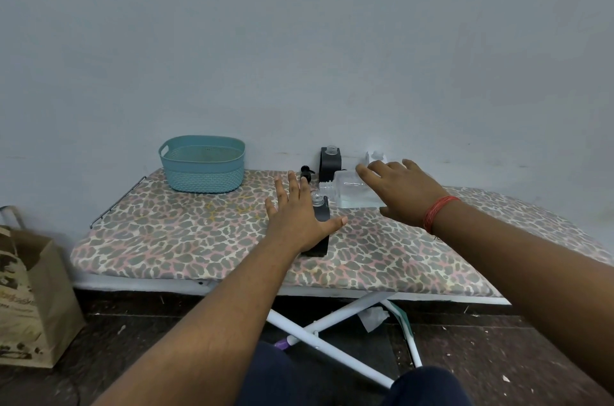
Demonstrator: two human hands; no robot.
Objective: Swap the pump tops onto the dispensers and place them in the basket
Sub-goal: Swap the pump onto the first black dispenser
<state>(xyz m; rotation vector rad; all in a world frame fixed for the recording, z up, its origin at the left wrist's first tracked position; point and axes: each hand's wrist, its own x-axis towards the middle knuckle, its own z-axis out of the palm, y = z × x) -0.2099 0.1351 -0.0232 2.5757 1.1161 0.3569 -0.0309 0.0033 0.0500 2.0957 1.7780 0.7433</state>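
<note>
- Left hand [299, 216]: fingers spread straight, palm down, over the near black dispenser [321, 229]; holds nothing, cannot tell if it touches the dispenser.
- Right hand [398, 189]: fingers spread and relaxed, over the clear bottle [349, 189]; nothing gripped, contact unclear. Red thread band [438, 212] on that wrist.
- The two hands are apart, near black dispenser and clear bottle between and under them.
- Near black dispenser: upright, clear threaded neck [317, 198] showing, no pump on it, mostly hidden by the left hand.
- Far black dispenser [329, 161]: upright by the wall, also open clear neck, no pump.
- Clear bottle: lying on its side, neck pointing left, just beside the near black dispenser.
- Second clear item [375, 156] behind the right hand's fingers at the wall; too hidden to tell what it is.
- Black pump top [306, 173]: loose on the cover, left of the far black dispenser, just beyond the left fingertips.
- Basket [202, 163]: teal, woven look, handle cutout, far-left part of the surface, well apart from the dispensers; nothing visible in it.
- Surface is an ironing board [199, 239] with leopard-print cover, white crossed legs [332, 329] below.
- Brown paper bag [30, 299] on the floor at left.
- Pale blue wall [299, 40] behind.
</note>
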